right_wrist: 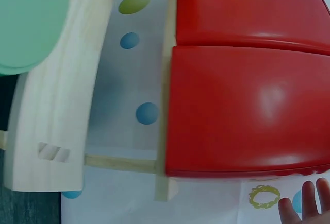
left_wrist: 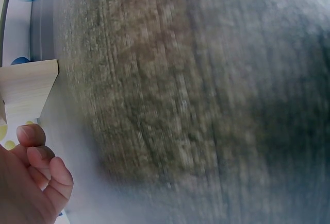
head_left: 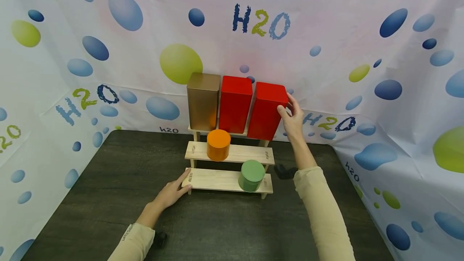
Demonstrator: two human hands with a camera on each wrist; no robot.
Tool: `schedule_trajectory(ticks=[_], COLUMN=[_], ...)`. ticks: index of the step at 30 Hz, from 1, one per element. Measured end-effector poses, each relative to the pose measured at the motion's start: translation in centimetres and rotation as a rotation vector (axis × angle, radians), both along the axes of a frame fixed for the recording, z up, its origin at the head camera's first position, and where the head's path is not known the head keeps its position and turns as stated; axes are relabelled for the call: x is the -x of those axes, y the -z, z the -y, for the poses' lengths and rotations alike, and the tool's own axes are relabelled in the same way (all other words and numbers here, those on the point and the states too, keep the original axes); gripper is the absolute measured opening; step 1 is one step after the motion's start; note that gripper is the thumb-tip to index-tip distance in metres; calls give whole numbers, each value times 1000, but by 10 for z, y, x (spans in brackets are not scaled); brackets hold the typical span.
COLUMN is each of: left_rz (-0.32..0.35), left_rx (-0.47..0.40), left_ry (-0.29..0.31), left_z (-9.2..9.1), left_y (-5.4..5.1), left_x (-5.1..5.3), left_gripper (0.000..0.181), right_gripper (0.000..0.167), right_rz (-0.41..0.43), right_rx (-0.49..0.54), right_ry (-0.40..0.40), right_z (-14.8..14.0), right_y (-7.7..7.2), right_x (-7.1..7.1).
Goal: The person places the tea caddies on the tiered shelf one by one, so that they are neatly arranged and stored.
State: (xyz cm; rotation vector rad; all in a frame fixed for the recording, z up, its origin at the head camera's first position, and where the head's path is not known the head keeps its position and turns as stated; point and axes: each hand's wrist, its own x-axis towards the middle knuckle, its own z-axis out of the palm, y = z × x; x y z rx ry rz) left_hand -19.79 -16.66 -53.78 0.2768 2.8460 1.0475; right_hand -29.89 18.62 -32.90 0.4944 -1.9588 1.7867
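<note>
A three-step wooden shelf point(head_left: 214, 178) stands on the dark table. My left hand point(head_left: 169, 193) holds the left end of its lowest step between thumb and index finger; the other fingers point(left_wrist: 61, 177) are curled in the left wrist view. On the top step stand a gold tin point(head_left: 203, 108), a middle red tin point(head_left: 235, 106) and a right red tin point(head_left: 266, 114). My right hand point(head_left: 293, 122) grips the right red tin's upper right edge, thumb in front and fingers behind. In the right wrist view that tin point(right_wrist: 247, 110) lies close against its neighbour.
A round orange tin point(head_left: 218, 146) sits on the middle step, left of centre. Toward the right of the lowest step is a round green tin point(head_left: 251, 176). Behind the dark table point(head_left: 224, 228) hangs a white sheet point(head_left: 224, 47) with coloured spots.
</note>
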Motion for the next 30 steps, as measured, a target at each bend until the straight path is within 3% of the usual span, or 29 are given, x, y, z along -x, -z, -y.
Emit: schedule_trajectory(ticks=[9,30], left_rz=[-3,-12], left_rx=[6,-2], left_ry=[-5,-2], left_z=[0,-1], left_y=[0,0], left_x=[-1,1], left_gripper=[66,66], right_gripper=[63,66], right_rz=[-17,-39], right_rx=[-34,-55], right_ry=[-52,-37], right_z=[2,7], right_y=[11,11], right_x=[-3,-1])
